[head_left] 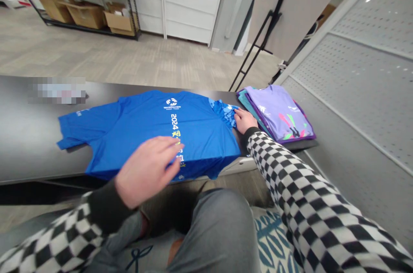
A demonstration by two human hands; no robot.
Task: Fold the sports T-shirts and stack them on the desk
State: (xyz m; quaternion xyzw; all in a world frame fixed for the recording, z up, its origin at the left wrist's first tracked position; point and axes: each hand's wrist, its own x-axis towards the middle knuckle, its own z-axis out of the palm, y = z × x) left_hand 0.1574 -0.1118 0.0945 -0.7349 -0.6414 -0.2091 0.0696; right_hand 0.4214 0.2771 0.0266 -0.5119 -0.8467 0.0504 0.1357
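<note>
So from the head view, there's a blue T-shirt point(145, 122) laid out pretty flat across the grey tabletop point(19, 135), printed side up, with a white logo and "2024" plus some yellow characters running down it. One sleeve reaches out toward the left side of the view, and the one on the right has a lighter blue pattern and is all bunched up. The near side of the shirt droops over the front edge of the tabletop.

The right hand point(245, 120) is on that patterned sleeve, grip closed on the bunched fabric. The left hand point(150, 169) is over the near part of the shirt, kinda blurry, palm down with its grip open and the fingers a bit apart. Can't really tell if it's touching the cloth.

Just beside the right hand there's a stack of folded shirts point(280, 113), light purple on top with darker purple and teal peeking out. Over on the far left of the tabletop is a pixelated item point(63, 92), no clue what it is. Past the tabletop, a black shelf point(90, 32) holds open cardboard boxes point(85, 14).
</note>
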